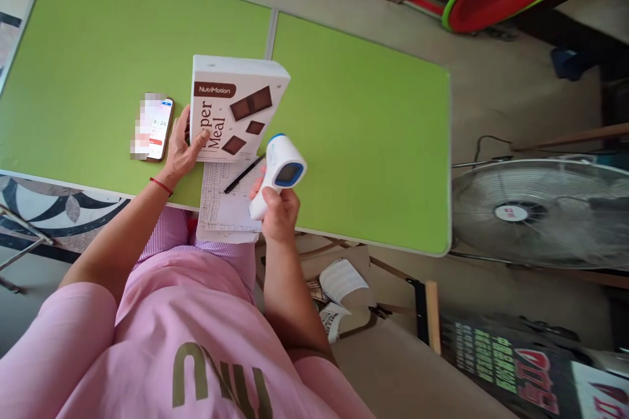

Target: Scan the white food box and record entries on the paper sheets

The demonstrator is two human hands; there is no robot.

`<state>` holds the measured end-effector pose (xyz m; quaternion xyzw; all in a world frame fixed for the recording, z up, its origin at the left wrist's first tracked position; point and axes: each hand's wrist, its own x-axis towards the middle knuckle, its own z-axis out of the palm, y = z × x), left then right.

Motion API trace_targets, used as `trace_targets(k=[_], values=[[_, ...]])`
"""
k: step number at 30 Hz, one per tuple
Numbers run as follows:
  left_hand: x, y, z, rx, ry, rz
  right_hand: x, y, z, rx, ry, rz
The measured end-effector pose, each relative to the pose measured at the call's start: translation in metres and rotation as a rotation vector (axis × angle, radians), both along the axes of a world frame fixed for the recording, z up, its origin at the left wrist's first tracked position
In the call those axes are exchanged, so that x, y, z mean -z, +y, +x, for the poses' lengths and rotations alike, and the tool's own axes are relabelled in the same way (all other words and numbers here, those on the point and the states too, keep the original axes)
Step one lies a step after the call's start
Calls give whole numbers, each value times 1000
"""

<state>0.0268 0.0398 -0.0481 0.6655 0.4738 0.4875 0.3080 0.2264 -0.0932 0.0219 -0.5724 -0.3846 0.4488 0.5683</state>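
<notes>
The right hand is wrapped around the grip of a thermometer, a white pistol-shaped plastic gun with a blue rim and a small display facing up. Its nose points away from the body and slightly left, toward the box, which lies just beyond and left of it; the gun hovers above the surface and appears not to touch the box. The left hand steadies the box at its near left corner, thumb pressed on the printed face, fingers curled behind the edge. This hand is already on the box, while the right is only near it.

The box is a smooth white carton printed with brown chocolate pieces. It stands tilted, its long axis running from the body outward, its near edge resting on a sheet of handwritten paper. A black pen lies slantwise on that sheet, just right of the box's near edge. Left of the box, just beside the left hand, a phone lies flat with its screen lit. All rest on a matte green surface with a pale rim. Well right of the box, on the floor, sits a round wire fan.
</notes>
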Motion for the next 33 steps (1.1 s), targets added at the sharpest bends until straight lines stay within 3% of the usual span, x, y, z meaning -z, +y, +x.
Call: trace_targets(k=[3,8,23,33], values=[[8,-3,0,-22,10,-42,0,3,-21,-81,177,-82],[9,-3,2,-16,28,-49,5,10,-34,-76,263,-164],[12,-1,2,-29,29,-32,14,12,-37,-49,265,-164],[7,-2,6,-29,45,-43,33,14,-45,-4,146,-171]])
